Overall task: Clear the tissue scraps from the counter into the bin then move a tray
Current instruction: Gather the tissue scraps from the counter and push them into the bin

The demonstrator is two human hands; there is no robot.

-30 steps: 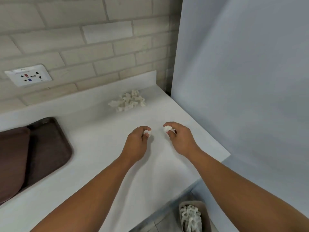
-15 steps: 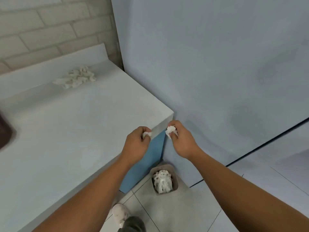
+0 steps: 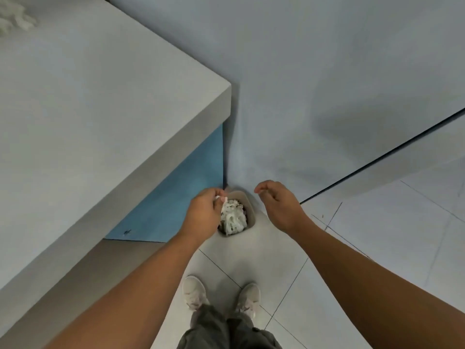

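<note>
Both hands have come away from the pale grey stone-look counter (image 3: pixel 105 102) and now hang past its near right corner, above the small beige plastic bin (image 3: pixel 250 210) that stands on the pale tiled floor (image 3: pixel 377 238) by the blue cabinet side. The right hand (image 3: pixel 279 205) had a scrap half a second ago and now shows none: thumb and forefinger are parted, the other fingers loosely curled around nothing, so I take it that piece has dropped onto the heap of white tissue (image 3: pixel 232 219) filling the bin. The left hand (image 3: pixel 203 215) still pinches its small white tissue scrap (image 3: pixel 222 199) between the fingertips, directly over the bin's mouth. A loose pile of white scraps (image 3: pixel 17 17) remains near the counter's far edge, so more trips look necessary; the tray is out of sight.
</note>
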